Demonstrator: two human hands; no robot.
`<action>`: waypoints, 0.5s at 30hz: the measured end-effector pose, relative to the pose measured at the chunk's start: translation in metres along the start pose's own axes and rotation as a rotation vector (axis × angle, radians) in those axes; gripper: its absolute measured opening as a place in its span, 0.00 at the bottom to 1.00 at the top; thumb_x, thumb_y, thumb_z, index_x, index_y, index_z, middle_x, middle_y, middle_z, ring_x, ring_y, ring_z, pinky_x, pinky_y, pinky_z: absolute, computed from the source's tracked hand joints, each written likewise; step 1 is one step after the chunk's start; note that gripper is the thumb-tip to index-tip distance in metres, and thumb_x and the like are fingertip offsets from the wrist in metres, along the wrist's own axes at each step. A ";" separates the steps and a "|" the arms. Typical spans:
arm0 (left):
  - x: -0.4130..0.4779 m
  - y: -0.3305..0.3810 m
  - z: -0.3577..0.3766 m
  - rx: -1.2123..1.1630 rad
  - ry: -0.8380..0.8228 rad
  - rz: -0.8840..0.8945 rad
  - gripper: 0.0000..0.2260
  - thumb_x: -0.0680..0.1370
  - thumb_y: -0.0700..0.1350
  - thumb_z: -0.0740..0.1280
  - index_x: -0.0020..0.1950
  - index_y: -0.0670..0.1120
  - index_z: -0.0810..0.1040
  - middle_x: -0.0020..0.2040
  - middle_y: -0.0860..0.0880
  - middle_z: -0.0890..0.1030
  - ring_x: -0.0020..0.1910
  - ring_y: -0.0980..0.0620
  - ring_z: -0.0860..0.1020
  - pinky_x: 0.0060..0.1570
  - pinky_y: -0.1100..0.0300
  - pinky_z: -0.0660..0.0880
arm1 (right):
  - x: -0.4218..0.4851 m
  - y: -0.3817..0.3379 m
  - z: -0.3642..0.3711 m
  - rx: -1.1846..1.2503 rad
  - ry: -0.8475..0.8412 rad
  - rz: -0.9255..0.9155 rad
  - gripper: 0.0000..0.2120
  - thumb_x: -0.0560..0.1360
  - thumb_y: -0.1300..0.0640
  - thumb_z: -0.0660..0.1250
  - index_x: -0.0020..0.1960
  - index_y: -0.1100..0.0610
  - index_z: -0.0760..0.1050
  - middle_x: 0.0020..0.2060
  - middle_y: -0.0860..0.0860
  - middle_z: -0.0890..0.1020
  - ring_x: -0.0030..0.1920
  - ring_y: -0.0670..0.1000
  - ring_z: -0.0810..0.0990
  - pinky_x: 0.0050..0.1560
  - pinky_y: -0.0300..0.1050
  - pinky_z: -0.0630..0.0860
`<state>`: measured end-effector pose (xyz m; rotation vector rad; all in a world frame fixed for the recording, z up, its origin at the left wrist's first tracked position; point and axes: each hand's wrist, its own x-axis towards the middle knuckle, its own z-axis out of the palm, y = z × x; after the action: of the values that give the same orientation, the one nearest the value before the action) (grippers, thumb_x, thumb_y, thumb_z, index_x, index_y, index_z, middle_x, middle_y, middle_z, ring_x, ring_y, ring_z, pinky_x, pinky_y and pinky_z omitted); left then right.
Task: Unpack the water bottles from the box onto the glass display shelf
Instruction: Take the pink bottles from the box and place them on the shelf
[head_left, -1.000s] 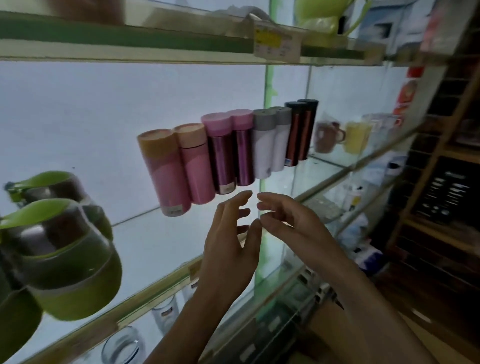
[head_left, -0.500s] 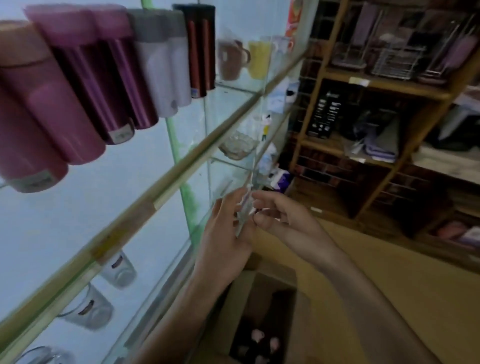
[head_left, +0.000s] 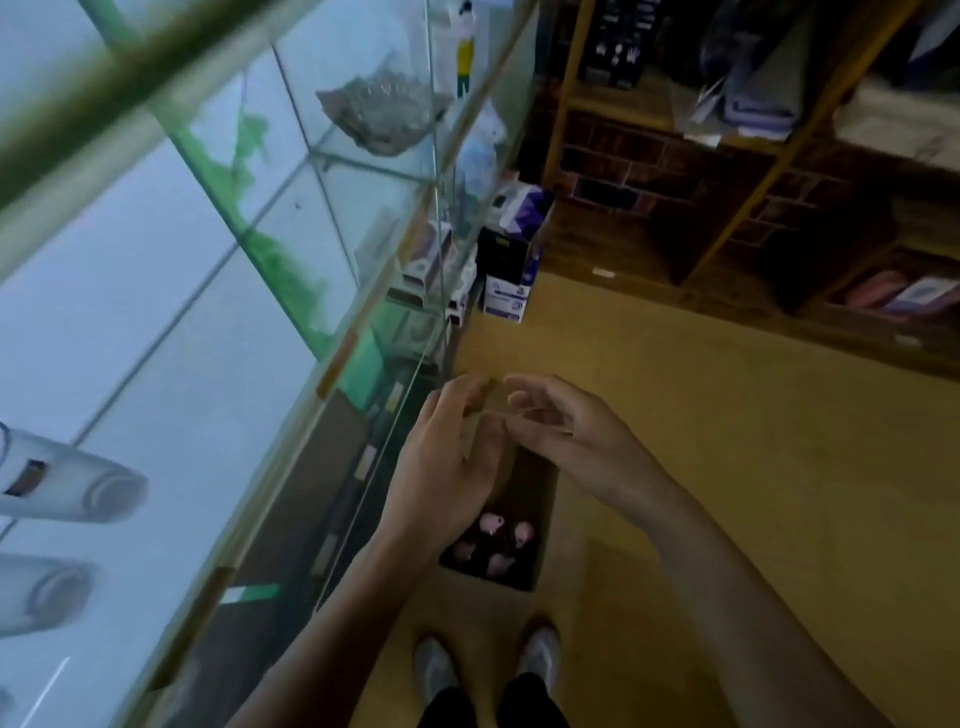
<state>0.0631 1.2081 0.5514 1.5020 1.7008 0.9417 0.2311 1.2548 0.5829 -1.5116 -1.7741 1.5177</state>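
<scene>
An open cardboard box (head_left: 545, 525) stands on the floor by my feet. Inside it are several water bottles (head_left: 491, 522) with pink caps, seen from above. My left hand (head_left: 441, 457) and my right hand (head_left: 561, 436) hover side by side above the box, fingers loosely curled and apart, holding nothing. The left hand hides part of the box's left side. The glass display shelf (head_left: 332, 364) with its green-edged front runs along the left.
Two white cups (head_left: 67, 488) lie on a lower glass shelf at the left. A glass bowl (head_left: 382, 111) sits on a farther shelf. Small product boxes (head_left: 511, 260) stand on the floor ahead. Wooden shelving (head_left: 753, 171) fills the right. My shoes (head_left: 488, 660) stand behind the box.
My view has swung down from the shelf of bottles to the floor. Both hands have dropped together from shelf height to just above the open box.
</scene>
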 end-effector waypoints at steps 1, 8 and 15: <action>0.001 -0.006 0.009 0.007 -0.010 -0.017 0.19 0.82 0.50 0.65 0.74 0.54 0.68 0.66 0.56 0.75 0.64 0.60 0.75 0.60 0.52 0.79 | 0.004 0.013 -0.001 0.013 -0.004 0.015 0.18 0.81 0.46 0.69 0.70 0.39 0.73 0.62 0.39 0.78 0.64 0.39 0.76 0.66 0.42 0.75; 0.000 -0.062 0.074 -0.036 -0.100 -0.160 0.15 0.83 0.47 0.64 0.68 0.59 0.69 0.64 0.58 0.74 0.60 0.63 0.75 0.56 0.61 0.78 | 0.033 0.109 0.001 0.015 -0.068 0.150 0.18 0.81 0.48 0.68 0.70 0.41 0.73 0.62 0.39 0.78 0.66 0.39 0.75 0.65 0.41 0.74; 0.003 -0.153 0.142 -0.061 -0.150 -0.355 0.17 0.81 0.51 0.65 0.69 0.61 0.69 0.63 0.59 0.75 0.57 0.61 0.79 0.51 0.59 0.81 | 0.068 0.212 0.028 0.059 -0.118 0.281 0.20 0.82 0.50 0.68 0.72 0.44 0.72 0.62 0.40 0.78 0.56 0.30 0.77 0.50 0.27 0.76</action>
<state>0.1063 1.2114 0.3474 1.1494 1.7363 0.6696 0.2858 1.2688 0.3657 -1.7315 -1.6151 1.8094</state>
